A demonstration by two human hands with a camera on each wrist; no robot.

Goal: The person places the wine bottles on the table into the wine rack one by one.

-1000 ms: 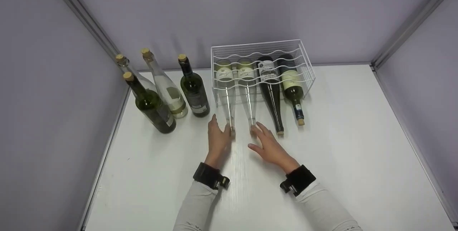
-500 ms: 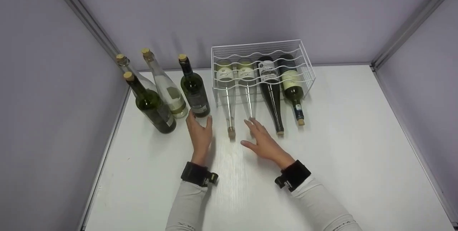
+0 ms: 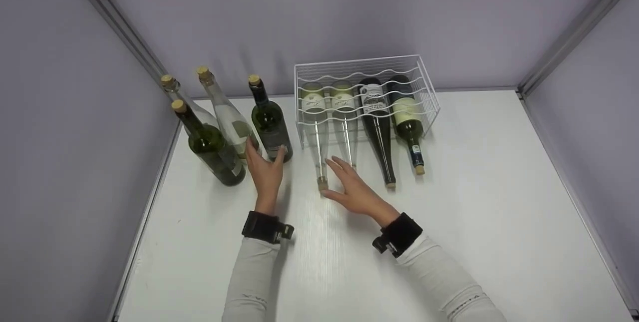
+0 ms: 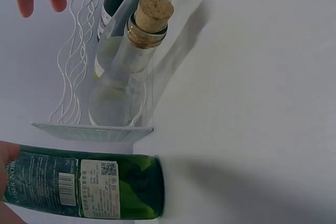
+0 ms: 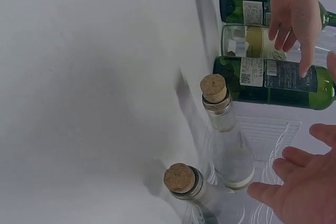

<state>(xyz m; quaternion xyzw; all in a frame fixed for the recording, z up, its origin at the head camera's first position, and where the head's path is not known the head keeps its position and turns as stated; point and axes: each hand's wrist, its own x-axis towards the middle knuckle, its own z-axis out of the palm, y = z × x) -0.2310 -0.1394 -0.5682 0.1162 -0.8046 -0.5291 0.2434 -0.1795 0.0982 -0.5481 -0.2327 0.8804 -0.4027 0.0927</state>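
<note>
My left hand (image 3: 264, 174) is at the foot of an upright dark green wine bottle (image 3: 271, 130), its fingers spread and its thumb in front of the label. Whether it touches the glass I cannot tell. My right hand (image 3: 355, 193), fingers apart and holding nothing, hovers over the necks of two clear bottles. These two, the left clear bottle (image 3: 317, 137) and the right clear bottle (image 3: 345, 135), lie in a white wire rack (image 3: 419, 70). In the right wrist view the green bottle (image 5: 278, 82) stands between both hands, its label showing.
Left of the green bottle stand another green bottle (image 3: 214, 157), a clear bottle (image 3: 234, 130) and a further clear bottle (image 3: 199, 112) behind, all corked. A slim dark bottle (image 3: 382, 142) and a cream-labelled bottle (image 3: 407, 117) lie in the rack's right half. Panels enclose the white table (image 3: 499, 202).
My left hand has moved left and forward, from the leftmost lying bottle's neck to the standing green bottle. The right hand has shifted a little left and forward. The bottles keep their places.
</note>
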